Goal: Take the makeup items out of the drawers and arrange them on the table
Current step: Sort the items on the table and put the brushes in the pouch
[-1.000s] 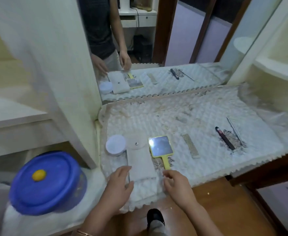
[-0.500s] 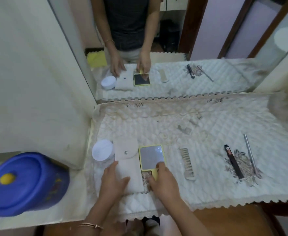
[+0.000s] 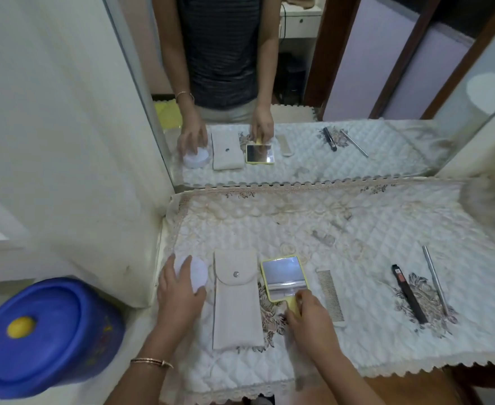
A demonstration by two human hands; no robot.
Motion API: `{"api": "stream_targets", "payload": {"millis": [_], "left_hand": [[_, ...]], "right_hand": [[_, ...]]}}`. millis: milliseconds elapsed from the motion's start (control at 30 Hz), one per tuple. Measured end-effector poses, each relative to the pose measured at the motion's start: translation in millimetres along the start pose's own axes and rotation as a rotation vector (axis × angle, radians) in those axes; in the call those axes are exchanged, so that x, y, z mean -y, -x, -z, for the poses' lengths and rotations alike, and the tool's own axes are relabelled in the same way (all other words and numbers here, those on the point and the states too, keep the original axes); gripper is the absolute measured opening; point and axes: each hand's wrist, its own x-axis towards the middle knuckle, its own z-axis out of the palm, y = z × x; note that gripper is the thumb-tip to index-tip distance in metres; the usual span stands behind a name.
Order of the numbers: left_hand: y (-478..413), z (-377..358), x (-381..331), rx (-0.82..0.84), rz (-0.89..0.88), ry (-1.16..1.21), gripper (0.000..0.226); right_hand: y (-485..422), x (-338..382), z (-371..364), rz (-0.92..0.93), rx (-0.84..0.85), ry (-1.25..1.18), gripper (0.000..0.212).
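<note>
**Now: both hands on items, lining up the row**

Left hand (image 3: 179,293) spread flat over white round jar (image 3: 195,273) at left end of worktop (image 3: 357,229). Right hand (image 3: 310,320) pinching yellow handle of hand mirror (image 3: 284,277); mirror long axis pointing away from body, head far, handle near. Pouch (image 3: 236,299) flat between the two, parallel. Comb (image 3: 329,296) just right of right hand, same axis. Black pencil (image 3: 408,293) and silver stick (image 3: 434,279) well apart, far right. Likely just squaring things up.
</note>
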Motion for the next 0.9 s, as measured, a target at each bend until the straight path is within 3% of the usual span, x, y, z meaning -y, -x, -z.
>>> {"api": "stream_targets", "payload": {"millis": [167, 333, 433, 567, 700, 900], "left_hand": [[-22.6, 1.7, 18.0, 0.199, -0.020, -0.010, 0.091], [-10.7, 12.5, 14.1, 0.148, -0.071, 0.091, 0.096], [-0.1, 17.9, 3.7, 0.108, -0.152, 0.165, 0.110], [14.6, 27.4, -27.1, 0.388, -0.282, 0.347, 0.111], [21.8, 27.0, -44.9, 0.469, -0.259, 0.531, 0.101], [34.2, 19.7, -67.7, 0.483, -0.227, 0.676, 0.098]], "right_hand": [[-4.3, 9.3, 4.4, 0.016, -0.065, 0.067, 0.031], [-11.9, 35.9, 12.7, 0.129, -0.100, 0.047, 0.039], [-10.3, 68.8, 18.2, 0.267, -0.037, -0.206, 0.036], [-5.9, 103.7, 33.8, 0.439, 0.201, -0.362, 0.050], [-3.7, 97.3, 57.3, 0.253, 0.383, -0.450, 0.064], [1.8, 72.3, 73.9, 0.095, 0.400, -0.539, 0.065]]}}
